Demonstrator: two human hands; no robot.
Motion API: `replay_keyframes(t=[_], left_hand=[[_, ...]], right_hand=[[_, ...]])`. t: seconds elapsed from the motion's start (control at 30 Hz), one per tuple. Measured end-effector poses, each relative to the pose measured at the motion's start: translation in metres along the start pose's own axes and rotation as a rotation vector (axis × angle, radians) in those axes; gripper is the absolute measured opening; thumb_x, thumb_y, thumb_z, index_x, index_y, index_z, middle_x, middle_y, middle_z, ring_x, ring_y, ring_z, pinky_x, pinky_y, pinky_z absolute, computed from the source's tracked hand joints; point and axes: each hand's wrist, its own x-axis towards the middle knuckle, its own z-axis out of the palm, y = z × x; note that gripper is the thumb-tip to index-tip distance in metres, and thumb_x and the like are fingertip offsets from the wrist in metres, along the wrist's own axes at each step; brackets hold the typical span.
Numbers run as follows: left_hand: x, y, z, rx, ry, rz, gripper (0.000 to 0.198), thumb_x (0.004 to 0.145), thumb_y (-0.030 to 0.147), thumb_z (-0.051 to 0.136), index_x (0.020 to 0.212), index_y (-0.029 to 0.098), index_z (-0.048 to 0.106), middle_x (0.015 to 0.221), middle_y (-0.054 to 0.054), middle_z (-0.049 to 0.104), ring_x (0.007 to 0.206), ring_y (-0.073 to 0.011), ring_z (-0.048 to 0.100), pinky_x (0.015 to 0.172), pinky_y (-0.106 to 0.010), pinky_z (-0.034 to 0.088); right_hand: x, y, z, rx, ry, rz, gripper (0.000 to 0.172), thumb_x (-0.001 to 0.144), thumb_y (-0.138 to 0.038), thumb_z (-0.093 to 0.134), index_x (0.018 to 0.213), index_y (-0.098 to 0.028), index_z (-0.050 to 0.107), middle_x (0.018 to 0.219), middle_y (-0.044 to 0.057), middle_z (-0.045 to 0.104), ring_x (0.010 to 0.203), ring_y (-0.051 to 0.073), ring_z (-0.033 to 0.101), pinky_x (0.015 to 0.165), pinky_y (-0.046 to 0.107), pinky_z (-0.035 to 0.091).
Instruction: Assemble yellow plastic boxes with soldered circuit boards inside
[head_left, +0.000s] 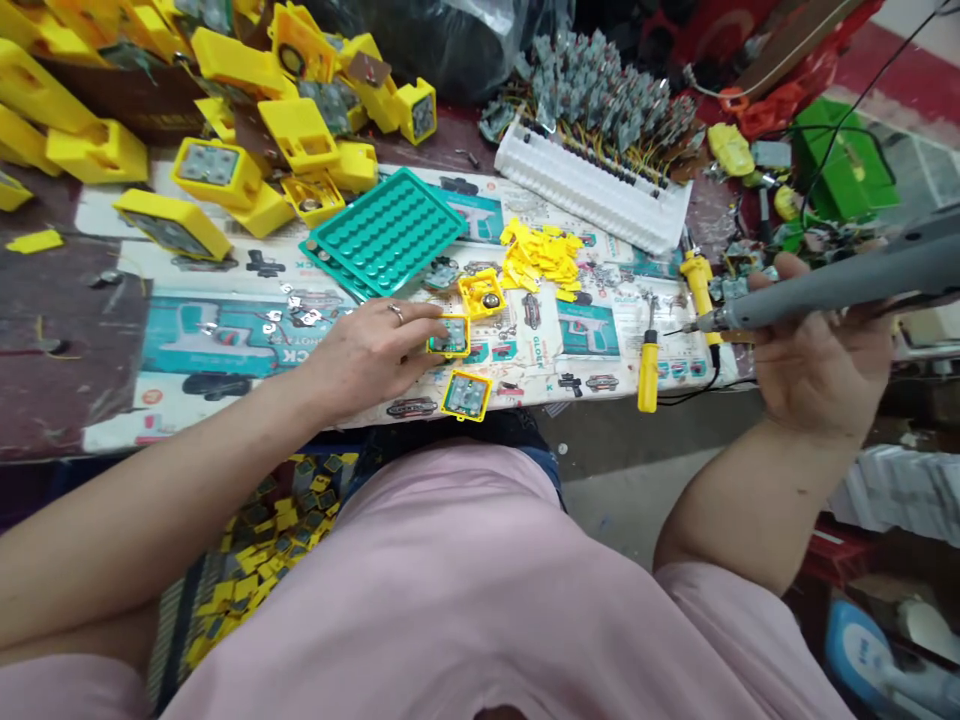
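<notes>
The gray power screwdriver points left at the right, the right hand wrapped round its barrel. A teal tray lies beyond the left hand, whose fingers touch a yellow square case; whether they pinch it, I cannot tell. A similar case sits just nearer. Small yellow pieces lie heaped right of the tray.

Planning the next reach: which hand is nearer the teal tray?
Left. The left hand is just in front of the teal tray, at a small yellow case; the right hand is well off to the tray's right, holding a grey tool.
</notes>
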Motion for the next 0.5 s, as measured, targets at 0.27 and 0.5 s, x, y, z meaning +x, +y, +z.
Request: replay_keyframes(t=[0.27, 0.5], left_hand=[[0.001, 0.004, -0.005, 0.021, -0.067, -0.028, 0.018, 0.094, 0.029, 0.058, 0.100, 0.016, 0.069, 0.116, -0.012, 0.074, 0.102, -0.0234, 0.071, 0.090, -0.040, 0.058], [0.004, 0.010, -0.017, -0.007, -0.179, -0.117, 0.030, 0.097, 0.034, 0.047, 0.107, 0.016, 0.070, 0.121, -0.011, 0.072, 0.112, -0.0270, 0.066, 0.096, -0.044, 0.053]], right_hand=[[-0.007, -0.014, 0.025, 0.292, 0.007, -0.157, 0.079, 0.046, -0.040, 0.095, 0.122, -0.041, 0.071, 0.084, 0.005, 0.069, 0.076, 0.025, 0.065, 0.080, 0.050, 0.052], [-0.013, -0.065, 0.070, 0.368, -0.333, -0.052, 0.073, 0.066, -0.047, 0.085, 0.134, -0.049, 0.058, 0.121, 0.007, 0.071, 0.103, 0.034, 0.071, 0.089, 0.059, 0.054]])
